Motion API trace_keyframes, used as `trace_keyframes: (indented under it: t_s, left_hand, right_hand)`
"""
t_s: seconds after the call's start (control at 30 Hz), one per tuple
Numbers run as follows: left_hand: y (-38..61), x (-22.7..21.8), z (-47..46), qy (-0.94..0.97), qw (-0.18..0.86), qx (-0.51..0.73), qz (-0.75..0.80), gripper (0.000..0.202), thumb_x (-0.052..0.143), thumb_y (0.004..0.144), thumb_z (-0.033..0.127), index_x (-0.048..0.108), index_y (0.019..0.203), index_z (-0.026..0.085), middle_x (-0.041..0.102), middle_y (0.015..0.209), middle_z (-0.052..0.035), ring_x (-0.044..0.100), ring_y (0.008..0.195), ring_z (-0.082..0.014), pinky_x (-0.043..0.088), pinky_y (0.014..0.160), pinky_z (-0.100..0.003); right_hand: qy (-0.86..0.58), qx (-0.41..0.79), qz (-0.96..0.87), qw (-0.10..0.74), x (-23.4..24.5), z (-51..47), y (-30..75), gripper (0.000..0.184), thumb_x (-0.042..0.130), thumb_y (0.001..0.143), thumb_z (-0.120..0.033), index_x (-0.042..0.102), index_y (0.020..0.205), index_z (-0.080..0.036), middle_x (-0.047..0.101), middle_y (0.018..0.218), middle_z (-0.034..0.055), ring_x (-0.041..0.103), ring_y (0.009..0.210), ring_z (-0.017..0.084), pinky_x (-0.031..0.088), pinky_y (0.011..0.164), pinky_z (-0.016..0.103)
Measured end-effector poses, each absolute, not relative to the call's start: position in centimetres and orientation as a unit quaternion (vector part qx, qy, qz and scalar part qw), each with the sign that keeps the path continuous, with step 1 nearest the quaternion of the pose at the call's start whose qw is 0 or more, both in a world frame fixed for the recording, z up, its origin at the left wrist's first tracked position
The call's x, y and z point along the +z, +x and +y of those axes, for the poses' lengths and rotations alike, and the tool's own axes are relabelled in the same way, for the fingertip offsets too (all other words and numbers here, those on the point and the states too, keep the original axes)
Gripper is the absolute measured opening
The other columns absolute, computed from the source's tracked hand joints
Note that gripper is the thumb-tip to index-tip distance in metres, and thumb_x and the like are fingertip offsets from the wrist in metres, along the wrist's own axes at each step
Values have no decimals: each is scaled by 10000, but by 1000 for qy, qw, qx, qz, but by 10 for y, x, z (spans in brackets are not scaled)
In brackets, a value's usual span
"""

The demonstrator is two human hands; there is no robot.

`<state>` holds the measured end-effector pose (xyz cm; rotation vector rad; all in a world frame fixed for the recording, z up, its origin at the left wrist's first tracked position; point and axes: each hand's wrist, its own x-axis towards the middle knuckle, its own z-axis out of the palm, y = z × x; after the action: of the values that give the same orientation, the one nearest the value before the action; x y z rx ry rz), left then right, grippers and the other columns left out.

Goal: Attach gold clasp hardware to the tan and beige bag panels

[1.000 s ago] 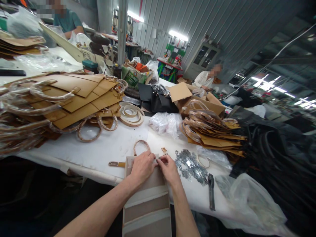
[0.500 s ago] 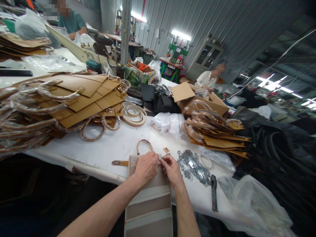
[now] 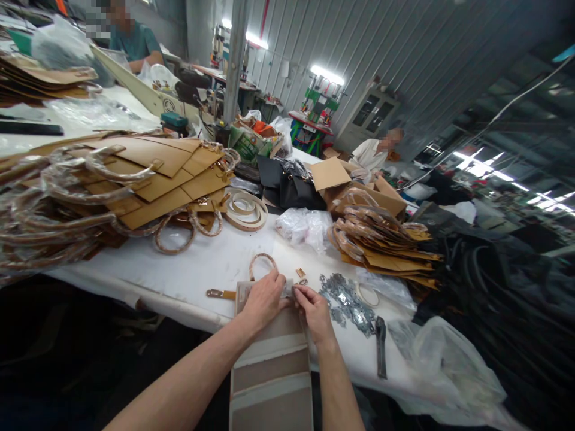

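At six o'clock, overhanging the white worktop [image 3: 211, 257], a long flat grey-beige panel [image 3: 273, 376], left hand [image 3: 265, 299] on its far end, fingers' grip unclear, right hand [image 3: 316, 312] at its one o'clock corner, fingers pinching it

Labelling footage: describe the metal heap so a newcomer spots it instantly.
Start at the white table, then the person's right hand. Just right lies the heap of small metal plates: many loose, shiny grey pieces, unlike the single pale ring beside it.

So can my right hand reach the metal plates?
Probably yes: the metal plates lie beside your right hand, with nothing visible between them, though it's occupied at the handbag panel.
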<state>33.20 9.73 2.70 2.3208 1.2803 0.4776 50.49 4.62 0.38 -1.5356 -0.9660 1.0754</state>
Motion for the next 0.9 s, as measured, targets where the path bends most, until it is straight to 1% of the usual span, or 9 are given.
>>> trace_keyframes:
  t_s: [0.07,0.17,0.23,0.33,0.63,0.77,0.9]
  left_hand:
    - [332,27,98,836,233,173,465,326,755,886,393,568,1064,194,617,1132,-83,662,1027,-260,525,893,-358]
    - [332,29,98,833,242,170,468,330,767,873,385,573,1056,190,611,1143,-91,660,1044,-268,527,905,-370]
    - [331,30,99,832,244,165,470,328,764,873,376,577,1064,186,611,1157,-96,661,1061,-269,527,916,-372]
    - [331,31,99,834,245,155,470,313,749,875,345,579,1078,178,616,1165,-103,662,1072,-268,532,920,-367]
    - [330,30,100,835,252,151,466,255,682,850,198,576,1082,182,618,1175,-97,661,1062,-246,536,913,-336]
    - [330,29,101,835,255,151,463,251,661,843,162,575,1078,181,616,1165,-97,654,1065,-245,536,918,-340]
    - [329,28,101,836,258,151,460,245,669,843,161,573,1068,182,611,1162,-101,650,1046,-246,542,912,-349]
  right_hand:
    - [-643,414,-445,466,6,50,504,426,787,808,-559,817,1006,-183,670,669,10,542,592,154,437,562,265]
    - [-658,373,-481,443,5,54,502,383,760,826,-534,829,992,-196,769,834,48,655,741,215,531,729,325]
    - [-666,354,-489,437,4,55,501,359,749,833,-522,828,989,-209,795,930,56,699,852,254,548,832,365]
    - [-677,327,-497,433,1,56,496,336,727,847,-515,820,984,-223,802,979,58,716,936,279,543,910,398]
    - [-711,250,-489,439,2,46,474,322,652,901,-495,776,994,-212,785,989,84,712,934,277,527,911,390]
    - [-720,224,-490,437,0,44,468,335,636,913,-512,755,995,-209,771,969,80,698,914,263,521,881,371]
    - [-728,209,-485,437,-1,45,466,329,624,917,-510,739,974,-208,766,948,80,692,880,258,520,846,358]
